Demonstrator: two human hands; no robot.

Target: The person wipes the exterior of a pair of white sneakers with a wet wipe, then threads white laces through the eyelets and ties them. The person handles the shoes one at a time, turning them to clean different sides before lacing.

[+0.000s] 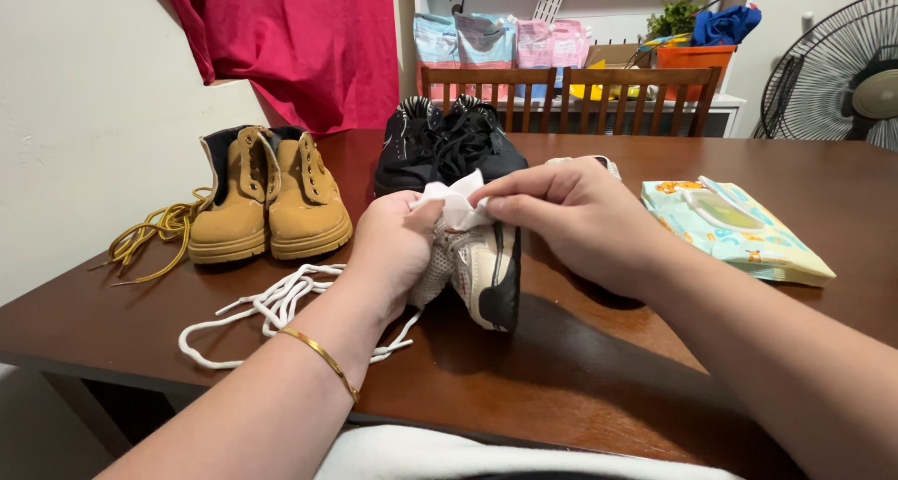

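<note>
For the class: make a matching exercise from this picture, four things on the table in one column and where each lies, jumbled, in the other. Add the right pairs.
Things:
1. tan boots
2. black shoes
3. white laces
4. wipes pack

Places:
A. loose on the table below the left wrist
B. at the table's right side
C. by the wall, next to yellow laces
D. behind the hands, mid-table

Pairs: 1-C, 2-D, 3-A, 4-B
</note>
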